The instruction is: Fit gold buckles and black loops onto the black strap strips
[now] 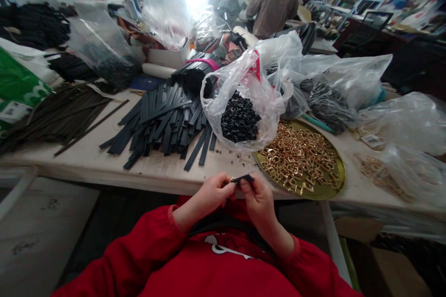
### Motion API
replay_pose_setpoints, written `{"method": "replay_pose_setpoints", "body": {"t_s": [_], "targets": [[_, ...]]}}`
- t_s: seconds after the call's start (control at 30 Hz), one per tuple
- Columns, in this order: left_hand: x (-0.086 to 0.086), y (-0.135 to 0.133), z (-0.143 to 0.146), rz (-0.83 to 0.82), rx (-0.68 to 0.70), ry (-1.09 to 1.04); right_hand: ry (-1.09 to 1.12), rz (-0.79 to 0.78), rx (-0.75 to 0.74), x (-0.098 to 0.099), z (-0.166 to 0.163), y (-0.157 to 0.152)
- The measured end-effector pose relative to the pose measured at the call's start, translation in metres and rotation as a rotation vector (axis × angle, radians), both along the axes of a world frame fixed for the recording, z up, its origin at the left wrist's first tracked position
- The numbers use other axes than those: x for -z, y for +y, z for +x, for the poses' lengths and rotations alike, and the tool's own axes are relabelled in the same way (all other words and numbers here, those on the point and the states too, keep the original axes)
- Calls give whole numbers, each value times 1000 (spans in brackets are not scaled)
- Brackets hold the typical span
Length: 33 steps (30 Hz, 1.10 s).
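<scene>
In front of my lap, at the table's front edge, both hands meet on a short black strap. My left hand is closed, pinching the strap's left end, where a small gold buckle peeks out by the fingertips. The fingers of my right hand are wrapped round the other end, thumb on top. Just beyond lie loose flat black straps in a pile. A plastic bag stands open with small black loops inside. Right of it, a round yellow tray bears many gold buckles.
Dark brown strips lie at the left beside a green and white bag. A bundle of black straps sits behind the loose pile. Clear bags crowd the right side. A person stands farther back.
</scene>
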<state>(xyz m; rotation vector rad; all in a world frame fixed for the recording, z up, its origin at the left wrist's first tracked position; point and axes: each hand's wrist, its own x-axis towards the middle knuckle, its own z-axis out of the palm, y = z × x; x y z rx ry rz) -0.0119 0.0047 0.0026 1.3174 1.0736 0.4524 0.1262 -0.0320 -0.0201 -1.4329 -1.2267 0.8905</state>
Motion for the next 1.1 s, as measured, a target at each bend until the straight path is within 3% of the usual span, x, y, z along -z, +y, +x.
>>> {"method": "replay_pose_setpoints", "body": {"t_s": [0.07, 0.23, 0.37, 0.47, 0.5, 0.6, 0.67, 0.73, 0.83, 0.93, 1.03, 1.1], "targets": [[1, -1, -2, 76, -1, 32, -116, 60, -20, 1, 3, 0], [3, 5, -10, 37, 67, 33, 167, -180, -152, -2, 3, 7], [9, 23, -10, 114, -14, 48, 157, -153, -305, -8, 8, 26], [10, 37, -7, 171, -2, -25, -93, -124, -469, -16, 28, 62], [11, 41, -6, 179, 11, -33, -214, -90, -448, -18, 35, 79], [13, 52, -2, 131, -11, -23, -723, 37, -198, -15, 54, 131], [16, 58, -1, 78, -45, -46, -1020, 18, -180, -7, 59, 158], [18, 62, -2, 51, -57, -57, -1148, -5, -197, 2, 62, 174], [18, 68, -2, 52, -64, -35, -1013, 51, -133, 9, 67, 179], [13, 74, 1, 81, -109, -49, -594, -17, -84, 2, 72, 170], [4, 77, 6, 110, -157, -102, -78, -241, -216, -16, 65, 149], [-3, 75, 8, 134, -166, -123, 137, -312, -326, -28, 56, 131]]}}
